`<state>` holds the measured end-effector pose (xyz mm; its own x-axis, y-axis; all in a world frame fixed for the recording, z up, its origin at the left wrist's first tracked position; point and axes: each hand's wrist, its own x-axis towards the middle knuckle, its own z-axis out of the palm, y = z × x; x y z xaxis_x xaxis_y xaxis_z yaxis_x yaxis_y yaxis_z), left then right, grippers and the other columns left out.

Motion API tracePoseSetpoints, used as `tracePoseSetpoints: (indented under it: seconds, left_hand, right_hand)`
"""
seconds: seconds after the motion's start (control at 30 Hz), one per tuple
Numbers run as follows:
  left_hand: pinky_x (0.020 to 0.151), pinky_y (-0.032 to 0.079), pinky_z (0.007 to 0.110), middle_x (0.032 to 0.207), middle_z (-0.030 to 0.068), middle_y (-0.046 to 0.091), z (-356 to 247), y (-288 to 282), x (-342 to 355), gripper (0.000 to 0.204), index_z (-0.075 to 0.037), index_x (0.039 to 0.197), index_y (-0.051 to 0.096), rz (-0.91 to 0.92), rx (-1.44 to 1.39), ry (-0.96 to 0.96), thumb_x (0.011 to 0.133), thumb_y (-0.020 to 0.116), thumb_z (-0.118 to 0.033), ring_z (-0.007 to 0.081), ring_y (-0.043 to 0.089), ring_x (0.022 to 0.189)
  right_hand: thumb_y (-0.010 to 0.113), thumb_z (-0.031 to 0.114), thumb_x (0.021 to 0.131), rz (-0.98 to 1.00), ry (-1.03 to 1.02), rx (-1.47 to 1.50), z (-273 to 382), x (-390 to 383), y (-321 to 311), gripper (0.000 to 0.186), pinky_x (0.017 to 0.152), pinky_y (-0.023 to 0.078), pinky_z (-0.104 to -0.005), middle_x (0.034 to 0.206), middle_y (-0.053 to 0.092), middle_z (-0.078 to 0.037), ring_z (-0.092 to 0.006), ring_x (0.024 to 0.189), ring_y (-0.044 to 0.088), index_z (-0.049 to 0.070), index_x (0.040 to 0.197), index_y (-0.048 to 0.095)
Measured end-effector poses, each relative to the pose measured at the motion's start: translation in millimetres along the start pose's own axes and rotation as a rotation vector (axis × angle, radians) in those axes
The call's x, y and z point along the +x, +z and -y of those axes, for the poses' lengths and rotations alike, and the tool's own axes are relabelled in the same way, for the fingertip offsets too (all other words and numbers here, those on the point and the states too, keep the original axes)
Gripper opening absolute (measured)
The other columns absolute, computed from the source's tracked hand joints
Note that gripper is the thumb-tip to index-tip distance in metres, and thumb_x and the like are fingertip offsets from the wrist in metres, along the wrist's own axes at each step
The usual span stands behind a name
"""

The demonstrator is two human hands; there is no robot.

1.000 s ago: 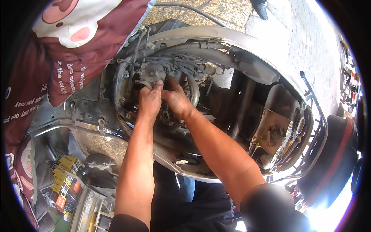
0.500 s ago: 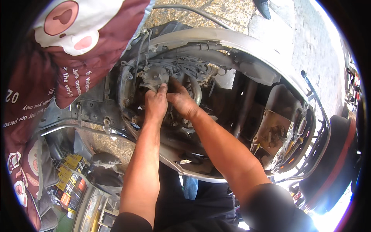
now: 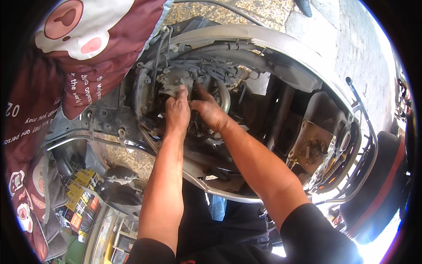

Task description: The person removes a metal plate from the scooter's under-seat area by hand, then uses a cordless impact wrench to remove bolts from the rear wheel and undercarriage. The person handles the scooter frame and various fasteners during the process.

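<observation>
Both hands are down inside the opened body of a scooter (image 3: 246, 33), at its engine area. My left hand (image 3: 177, 110) is closed, one finger or thumb pressed against a dusty grey metal engine part (image 3: 176, 81). Most of its other fingertips are out of sight. Right beside it, my right hand (image 3: 209, 112) is closed, its thumb pointing at the left hand and its fingers reaching in behind the metal part. What either hand grips is hidden. A bent metal pipe (image 3: 224, 99) curves just right of the right hand. Grey hoses and cables (image 3: 215, 68) run above the fingers.
A maroon quilted cover (image 3: 110, 44) with cartoon prints drapes over the left side. Yellow boxes (image 3: 81, 193) stand at the lower left. On the right are a black rack bar (image 3: 369, 119) and a dark round seat-like object with a red stripe (image 3: 382, 185). A shoe (image 3: 303, 6) shows at the top.
The view has shifted slightly. My left hand's finger has slid a little up the metal part and the hands sit slightly further apart. The right hand stays deep beside the pipe.
</observation>
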<state>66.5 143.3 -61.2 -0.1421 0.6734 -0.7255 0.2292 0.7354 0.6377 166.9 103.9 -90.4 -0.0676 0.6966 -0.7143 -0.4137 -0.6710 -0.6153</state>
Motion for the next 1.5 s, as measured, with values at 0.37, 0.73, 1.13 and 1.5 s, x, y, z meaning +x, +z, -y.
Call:
tracePoseSetpoints:
  seconds: [0.37,0.73,1.13,1.5]
  left_hand:
    - [0.089,0.045,0.036,0.109,0.0223,0.066,-6.2,11.9,-3.5,0.053,0.016,0.112,0.061,-0.066,0.03,0.061,0.1,0.05,-0.034,0.0272,0.062,0.1]
    - [0.084,0.047,0.038,0.099,0.0248,0.069,0.9,10.1,-18.2,0.056,0.013,0.106,0.064,-0.071,0.086,0.209,0.102,0.044,-0.039,0.0286,0.065,0.095]
    - [0.083,0.048,0.044,0.102,0.0303,0.064,25.7,5.6,-1.7,0.046,0.004,0.11,0.062,-0.035,0.199,0.366,0.097,0.046,-0.037,0.0456,0.06,0.104]
    - [0.071,0.053,0.049,0.093,0.0194,0.068,54.8,11.7,-3.6,0.019,-0.006,0.093,0.068,-0.062,0.758,0.8,0.083,0.053,-0.011,0.0391,0.065,0.085]
  right_hand:
    - [0.063,0.018,0.079,0.026,0.034,0.0,2.0,9.4,-7.2,0.086,0.111,0.029,-0.033,0.147,0.039,-0.025,-0.031,0.136,0.038,-0.006,0.15,0.021]
    - [0.062,0.02,0.079,0.046,0.052,-0.114,24.2,5.5,-10.7,0.063,0.099,0.042,-0.0344,0.127,0.057,-0.027,-0.0317,0.119,0.055,-0.003,0.136,0.048]
    - [0.067,0.047,0.081,0.085,-0.134,-1.079,84.3,24.3,19.8,0.056,0.099,0.046,-0.041,0.119,0.063,-0.025,-0.0367,0.114,0.06,0.0,0.112,0.068]
    - [0.07,0.038,0.075,0.238,-0.288,-1.446,83.2,26.7,37.6,0.045,0.095,0.05,-0.0389,0.109,0.069,-0.02,-0.033,0.107,0.064,0.005,0.106,0.073]
